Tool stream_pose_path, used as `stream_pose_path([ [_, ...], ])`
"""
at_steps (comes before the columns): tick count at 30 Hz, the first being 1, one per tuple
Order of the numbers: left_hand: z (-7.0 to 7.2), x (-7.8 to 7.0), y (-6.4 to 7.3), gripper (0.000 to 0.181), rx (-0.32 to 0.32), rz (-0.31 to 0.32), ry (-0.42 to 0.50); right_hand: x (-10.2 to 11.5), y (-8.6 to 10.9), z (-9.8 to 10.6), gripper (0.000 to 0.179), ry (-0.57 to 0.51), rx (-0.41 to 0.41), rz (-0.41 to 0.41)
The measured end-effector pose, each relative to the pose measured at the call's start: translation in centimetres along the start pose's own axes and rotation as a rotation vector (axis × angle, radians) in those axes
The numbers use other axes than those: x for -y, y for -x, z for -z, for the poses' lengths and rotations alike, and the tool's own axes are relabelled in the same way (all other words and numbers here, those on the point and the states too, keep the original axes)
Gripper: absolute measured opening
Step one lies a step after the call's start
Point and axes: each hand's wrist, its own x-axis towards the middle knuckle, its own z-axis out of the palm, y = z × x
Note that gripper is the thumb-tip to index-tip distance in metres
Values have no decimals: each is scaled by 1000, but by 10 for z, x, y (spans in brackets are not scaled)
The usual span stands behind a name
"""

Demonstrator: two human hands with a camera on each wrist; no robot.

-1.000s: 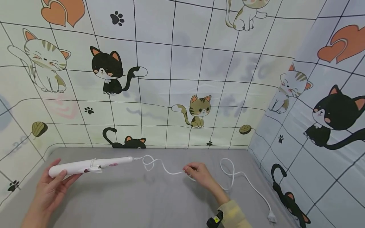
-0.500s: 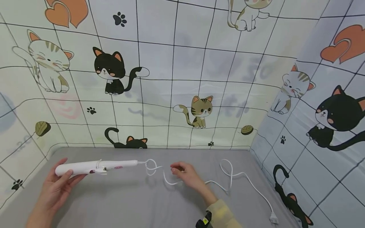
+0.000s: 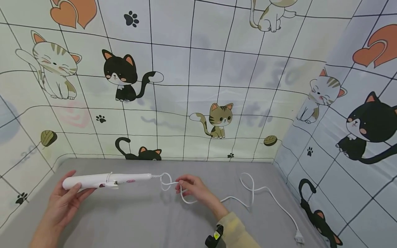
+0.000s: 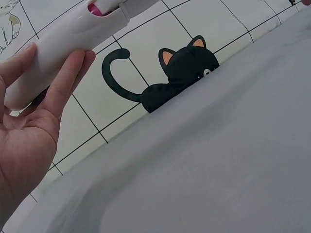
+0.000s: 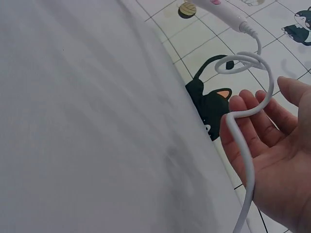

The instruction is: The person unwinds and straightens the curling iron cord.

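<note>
My left hand (image 3: 63,203) grips a white hair iron (image 3: 88,180) by its thick rounded end, raised over the grey surface. In the left wrist view, thumb and fingers wrap its body, and a pink part shows inside an opening. A thin band circles the iron's middle beside a small tab. From its narrow end the white cord (image 5: 245,158) makes a loose loop (image 3: 165,181), then runs over my right hand (image 5: 282,150). The right fingers are loosely bent under the cord, the thumb apart from them.
The remaining cord lies in a bend on the grey surface (image 3: 139,220) at right, ending in a white plug (image 3: 299,237) near the right edge. A cat-printed sheet (image 3: 173,131) hangs behind and on both sides. A black wrist device (image 3: 214,237) sits at my right sleeve.
My right hand has moved left along the cord toward the loop, its fingertips no longer pinching the cord. The left hand and hair iron have shifted slightly right in view.
</note>
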Motion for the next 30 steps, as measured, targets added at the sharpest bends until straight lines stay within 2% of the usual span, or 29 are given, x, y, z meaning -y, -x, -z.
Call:
stream_pose_path([
  [9,2,-1,2,57,8,-5,-2,2,3,1,32,-91,-89,-11],
  [14,3,-3,1,56,-9,-24,11,3,5,8,27,-26,-125,-6],
  [21,7,-12,2,55,-87,-60,2,3,6,21,26,93,-229,-3],
  [24,11,-21,4,52,-139,-78,82,0,6,33,25,96,-346,-23],
  [26,14,-29,6,50,-199,-95,128,-1,7,43,23,96,-448,-37],
  [28,16,-37,9,50,-270,-110,136,-2,8,52,21,95,-524,-42],
  [30,17,-42,12,53,-313,-115,118,-3,9,59,20,100,-562,-45],
])
